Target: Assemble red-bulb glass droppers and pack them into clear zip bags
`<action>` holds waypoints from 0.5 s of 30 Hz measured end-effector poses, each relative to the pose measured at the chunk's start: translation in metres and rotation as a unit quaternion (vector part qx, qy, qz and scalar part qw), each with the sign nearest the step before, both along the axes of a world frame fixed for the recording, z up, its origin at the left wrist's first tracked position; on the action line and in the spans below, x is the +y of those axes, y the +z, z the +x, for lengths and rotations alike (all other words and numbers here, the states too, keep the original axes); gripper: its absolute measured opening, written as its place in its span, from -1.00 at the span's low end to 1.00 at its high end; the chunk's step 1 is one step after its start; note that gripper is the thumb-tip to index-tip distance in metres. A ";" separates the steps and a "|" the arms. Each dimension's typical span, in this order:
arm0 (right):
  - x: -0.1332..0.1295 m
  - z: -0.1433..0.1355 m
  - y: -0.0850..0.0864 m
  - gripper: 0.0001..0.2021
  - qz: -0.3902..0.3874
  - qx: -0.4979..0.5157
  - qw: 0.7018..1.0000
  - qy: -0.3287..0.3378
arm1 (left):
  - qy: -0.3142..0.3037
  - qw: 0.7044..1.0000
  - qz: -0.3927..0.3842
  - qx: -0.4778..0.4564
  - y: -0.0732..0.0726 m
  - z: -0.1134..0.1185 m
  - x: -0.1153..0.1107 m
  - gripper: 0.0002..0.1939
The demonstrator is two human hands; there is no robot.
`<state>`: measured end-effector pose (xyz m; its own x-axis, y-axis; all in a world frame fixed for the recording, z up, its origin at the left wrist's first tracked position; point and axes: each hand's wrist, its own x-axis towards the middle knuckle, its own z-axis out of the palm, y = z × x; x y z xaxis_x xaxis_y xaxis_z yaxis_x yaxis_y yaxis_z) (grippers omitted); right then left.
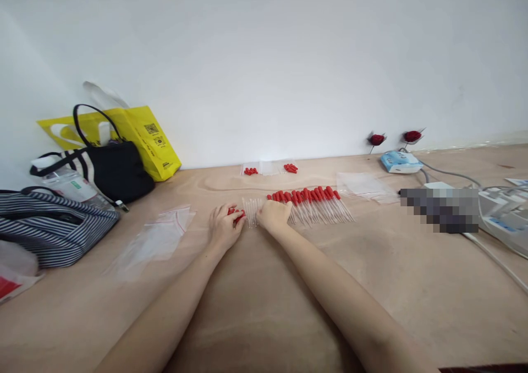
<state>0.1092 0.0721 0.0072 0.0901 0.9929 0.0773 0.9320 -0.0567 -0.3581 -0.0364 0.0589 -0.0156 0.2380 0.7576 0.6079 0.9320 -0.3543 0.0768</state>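
Several red rubber bulbs [236, 212] are gathered in my left hand [225, 225], whose fingers curl round them on the table. Just right of it stretches a row of bare clear glass dropper tubes [251, 210]. My right hand [273, 214] is closed at the right end of these tubes; its fingertips and whatever they pinch are hidden from view. Beyond that hand, several droppers with red bulbs [313, 203] on their upper ends lie side by side, their thin tips towards me.
Small clear bags with red bulbs [291, 168] lie near the wall. Flat plastic bags [159, 238] are at left, more [365, 186] at right. A yellow bag [159, 147], black bag [132, 169] and striped pouch [66, 227] fill the left; a tissue pack [401, 163] and cables sit right.
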 end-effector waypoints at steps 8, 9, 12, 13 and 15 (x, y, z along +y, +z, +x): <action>-0.003 0.002 0.005 -0.74 -0.005 0.000 1.000 0.014 | -0.046 0.993 0.088 -0.067 0.006 0.000 -0.008 -0.80; -0.005 0.006 0.007 -0.73 0.000 -0.001 1.000 0.021 | -0.058 0.991 0.094 -0.075 0.007 0.002 -0.010 -0.81; -0.014 0.028 0.012 -0.71 0.019 0.001 0.999 0.049 | -0.139 0.983 0.077 -0.087 0.010 0.011 -0.022 -0.82; -0.018 0.039 0.013 -0.71 0.028 0.003 0.998 0.062 | -0.180 0.978 0.057 -0.087 0.011 0.015 -0.026 -0.83; -0.027 0.066 0.011 -0.73 0.044 0.010 0.995 0.087 | -0.260 0.962 -0.003 -0.083 0.010 0.024 -0.034 -0.83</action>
